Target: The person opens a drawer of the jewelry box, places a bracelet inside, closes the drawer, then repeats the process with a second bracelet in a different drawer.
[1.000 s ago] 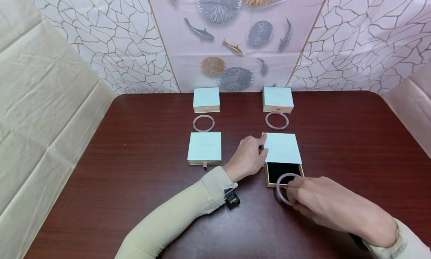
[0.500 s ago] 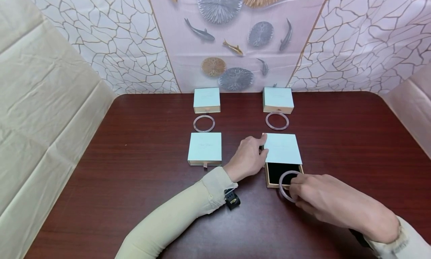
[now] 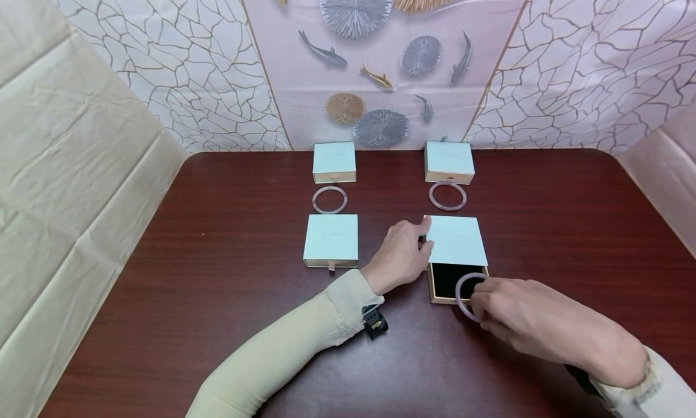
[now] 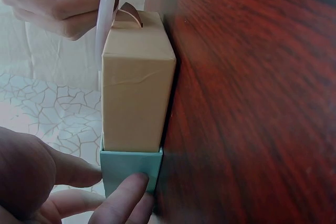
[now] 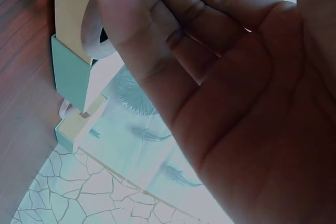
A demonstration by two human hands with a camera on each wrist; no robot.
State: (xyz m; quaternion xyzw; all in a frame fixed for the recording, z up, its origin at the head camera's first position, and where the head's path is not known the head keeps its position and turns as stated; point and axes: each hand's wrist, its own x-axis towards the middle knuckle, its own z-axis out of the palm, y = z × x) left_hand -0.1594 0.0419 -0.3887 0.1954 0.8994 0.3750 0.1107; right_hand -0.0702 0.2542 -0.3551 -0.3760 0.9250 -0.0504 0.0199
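In the head view, my left hand (image 3: 399, 255) grips the left side of a pale mint jewelry box (image 3: 458, 241), its fingers (image 4: 123, 198) against the sleeve's side in the left wrist view. The box's drawer (image 4: 137, 98) is pulled part-way out, showing a black lining. A ribbon tab (image 4: 132, 15) sticks out of its front. My right hand (image 3: 535, 318) pinches a pale lilac bangle (image 3: 459, 294), tilted over the drawer's front right corner. The right wrist view shows the bangle (image 5: 90, 32) close to the drawer; the fingertips on it are partly hidden.
Left of the hands lies a closed mint box (image 3: 330, 240). A bangle (image 3: 313, 199) lies behind it, another bangle (image 3: 431, 196) behind the opened box. Two more boxes, one left (image 3: 334, 158) and one right (image 3: 449, 158), stand against the patterned backdrop on the dark wooden table (image 3: 217, 273).
My right hand has moved slightly right and away from me with the bangle, which is now a little higher in view. The left hand and the box have stayed still.
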